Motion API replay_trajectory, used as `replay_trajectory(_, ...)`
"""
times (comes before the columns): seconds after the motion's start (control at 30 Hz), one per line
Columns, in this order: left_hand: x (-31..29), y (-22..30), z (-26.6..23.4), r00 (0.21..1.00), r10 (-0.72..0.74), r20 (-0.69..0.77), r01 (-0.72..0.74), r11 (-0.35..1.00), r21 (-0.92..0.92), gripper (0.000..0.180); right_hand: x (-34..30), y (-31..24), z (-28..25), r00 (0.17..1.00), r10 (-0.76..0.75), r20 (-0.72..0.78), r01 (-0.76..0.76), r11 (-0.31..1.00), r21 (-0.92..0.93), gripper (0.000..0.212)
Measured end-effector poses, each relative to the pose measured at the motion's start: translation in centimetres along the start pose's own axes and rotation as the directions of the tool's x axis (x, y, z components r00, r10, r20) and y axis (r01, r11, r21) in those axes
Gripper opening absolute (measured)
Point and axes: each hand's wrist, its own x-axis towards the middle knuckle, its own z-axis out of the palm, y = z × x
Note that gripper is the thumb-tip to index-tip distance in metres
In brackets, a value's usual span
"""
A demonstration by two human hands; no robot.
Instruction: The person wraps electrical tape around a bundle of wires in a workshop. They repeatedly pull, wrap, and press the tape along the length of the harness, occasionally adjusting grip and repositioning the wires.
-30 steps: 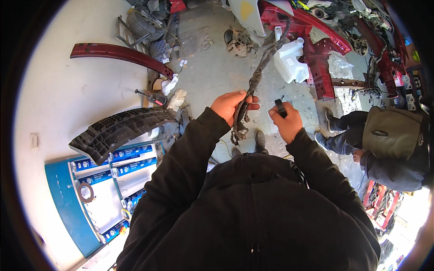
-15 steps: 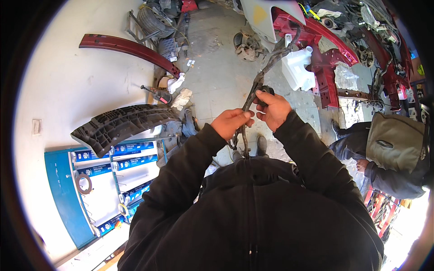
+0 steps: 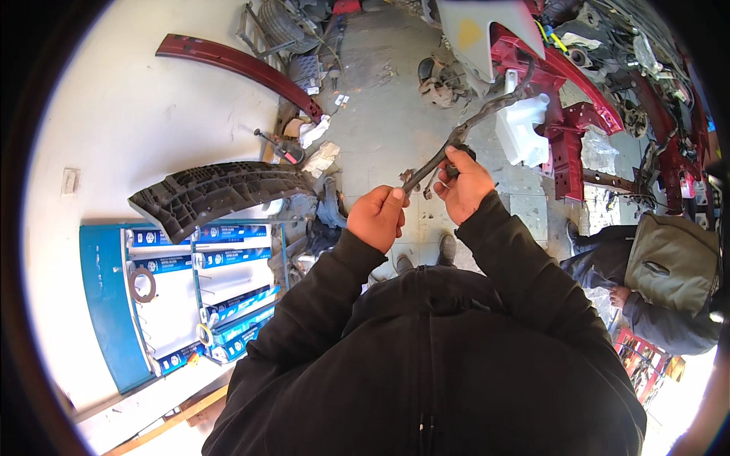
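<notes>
A dark, tape-wrapped wiring harness [image 3: 432,164] slants from my left hand up and right toward the red car body. My left hand [image 3: 376,216] is closed, thumb and fingers pinching the harness near its lower end. Close beside it, my right hand [image 3: 467,191] curls round a black round thing [image 3: 461,155] that looks like a roll of tape, against the harness. Part of that roll is hidden by the fingers. A short loose piece dangles from the harness between the two hands.
Red car body structure [image 3: 566,156], a white plastic reservoir [image 3: 522,135] and a grey panel [image 3: 475,34] stand ahead right. A person in dark clothes [image 3: 661,323] is close on my right. Leftward are a black ribbed part [image 3: 220,190], a dark red bar [image 3: 236,70] and a blue rack [image 3: 114,304].
My left hand has moved left relative to my right, its end of the harness with it. The harness now lies more slanted. The whole view has shifted slightly.
</notes>
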Motion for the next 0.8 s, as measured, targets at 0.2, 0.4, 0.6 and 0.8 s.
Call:
replay_trajectory(0.2,-0.3,1.4,-1.8,0.934,-0.193,0.301,0.317,0.837,-0.446,0.043,0.6,0.7,0.0,0.991,0.001,0.136,-0.012,0.997,0.08,0.013)
replay_trajectory(0.4,-1.3,1.5,-2.2,0.955,-0.122,0.271,0.212,0.919,-0.332,0.043,1.0,0.3,-1.0,0.984,0.026,0.175,-0.049,0.991,0.124,0.013)
replay_trajectory(0.6,-3.9,1.5,-3.6,0.946,-0.141,0.292,0.241,0.907,-0.344,0.043,1.0,0.2,-1.9,0.982,0.044,0.186,-0.065,0.992,0.112,0.013)
replay_trajectory(0.8,-6.1,-0.5,-5.8,0.941,-0.159,0.298,0.248,0.925,-0.289,0.024,1.5,-0.2,-2.2,0.984,0.036,0.177,-0.056,0.992,0.109,0.012)
